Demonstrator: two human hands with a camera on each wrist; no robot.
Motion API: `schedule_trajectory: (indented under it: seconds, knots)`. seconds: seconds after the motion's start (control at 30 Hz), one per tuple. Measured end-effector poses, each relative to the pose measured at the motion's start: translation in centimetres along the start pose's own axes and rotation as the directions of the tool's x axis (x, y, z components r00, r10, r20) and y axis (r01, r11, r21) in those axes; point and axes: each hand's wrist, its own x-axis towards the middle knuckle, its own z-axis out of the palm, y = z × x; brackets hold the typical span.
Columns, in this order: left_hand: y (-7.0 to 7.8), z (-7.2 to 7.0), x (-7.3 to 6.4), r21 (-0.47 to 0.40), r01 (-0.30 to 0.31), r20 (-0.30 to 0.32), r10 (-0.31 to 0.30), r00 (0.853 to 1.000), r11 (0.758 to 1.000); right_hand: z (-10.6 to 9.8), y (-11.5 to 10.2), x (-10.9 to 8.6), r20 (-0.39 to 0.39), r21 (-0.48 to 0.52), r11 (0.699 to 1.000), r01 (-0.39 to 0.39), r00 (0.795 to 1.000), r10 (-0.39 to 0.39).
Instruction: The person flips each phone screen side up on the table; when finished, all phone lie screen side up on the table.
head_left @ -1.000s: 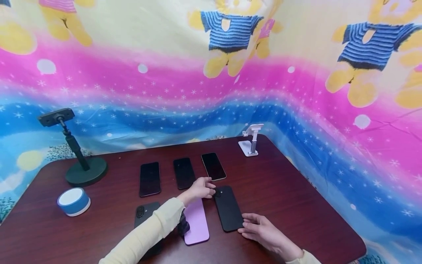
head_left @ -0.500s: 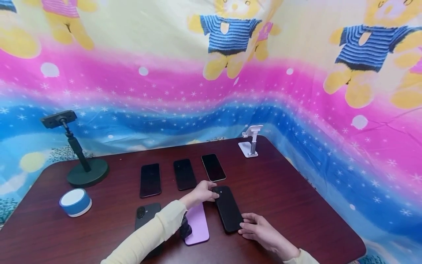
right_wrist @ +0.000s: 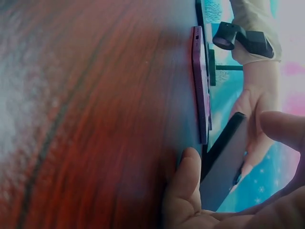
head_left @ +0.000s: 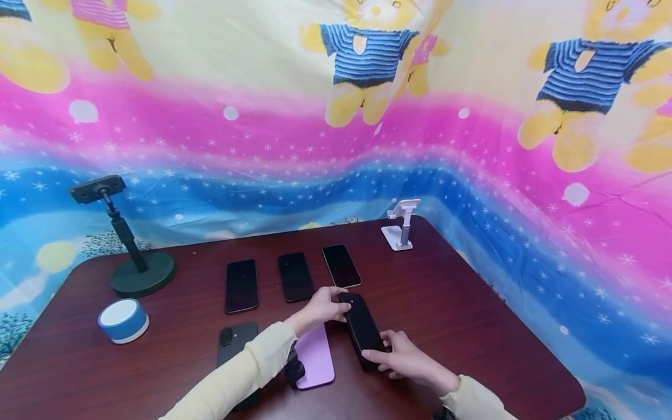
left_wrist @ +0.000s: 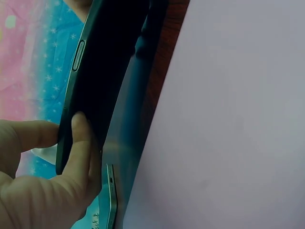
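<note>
A black phone (head_left: 362, 326) is held between both hands, tilted with one long edge up off the table. My left hand (head_left: 322, 306) pinches its far end; in the left wrist view, the thumb and fingers of that hand (left_wrist: 52, 176) clasp the phone (left_wrist: 102, 62), whose side button shows. My right hand (head_left: 406, 356) holds the near end, thumb over the dark face and fingers at the right edge. In the right wrist view, its thumb and fingers (right_wrist: 188, 176) lie either side of the phone (right_wrist: 224, 164). A purple phone (head_left: 317, 361) lies left of it, partly under my left wrist.
Three dark phones lie at the back: one left (head_left: 241, 286), one middle (head_left: 296, 277), one right (head_left: 342, 265). A grey phone (head_left: 233, 344) is partly hidden by my left sleeve. A green-based stand (head_left: 142, 273), blue-and-white tape roll (head_left: 123, 321) and white phone stand (head_left: 403, 227) are also on the table.
The black phone has turned from lying flat, back up, to tilted on its edge. My left hand has taken hold of its far end, and the right thumb has moved onto it.
</note>
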Motion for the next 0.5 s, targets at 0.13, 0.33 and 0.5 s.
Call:
schedule_trajectory:
  seconds: [0.13, 0.33, 0.5]
  knots:
    - [-0.31, 0.12, 0.13, -0.038, -0.025, 0.007, 0.026, 1.000, 0.999, 0.22, -0.06, 0.18, -0.016, -0.036, 0.999, 0.015, 1.000, -0.016]
    - [0.03, 0.44, 0.00, -0.061, -0.053, 0.012, 0.054, 0.998, 0.997, 0.18, -0.02, 0.36, 0.002, -0.031, 0.999, 0.028, 1.000, -0.028]
    - [0.01, 0.52, -0.10, -0.049, -0.087, 0.026, 0.088, 0.996, 0.995, -0.10, 0.00, 0.53, 0.034, -0.007, 0.999, 0.053, 0.998, -0.053]
